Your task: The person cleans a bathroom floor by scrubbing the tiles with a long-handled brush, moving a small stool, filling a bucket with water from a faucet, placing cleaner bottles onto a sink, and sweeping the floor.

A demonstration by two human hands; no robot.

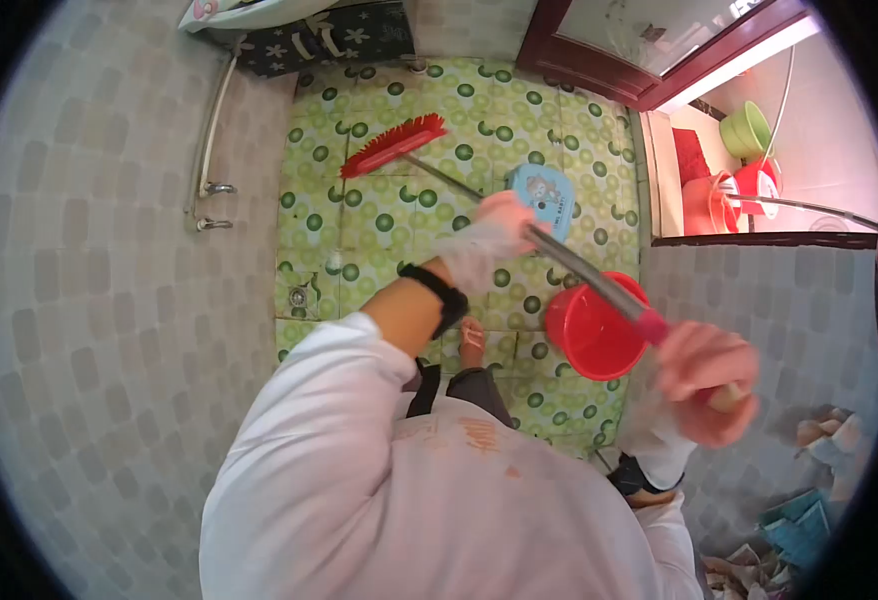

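Head view: the broom [589, 275] is gripped by the curled right hand [707, 375], then, beyond the red bucket [599, 342] below, by the closed left hand [502, 217]; its red bristles [394, 147] are seen against the green floor [369, 245].

a long broom [581, 270] is held at a slant across the scene, its red head [395, 148] far and left, over the floor tiles [414, 235]. the bristles [399, 140] fan out in spiky tufts along the head's far side; whether they press down is unclear. the slim grey metallic handle [446, 179] runs near and right, looking thicker towards a pink collar [651, 326].
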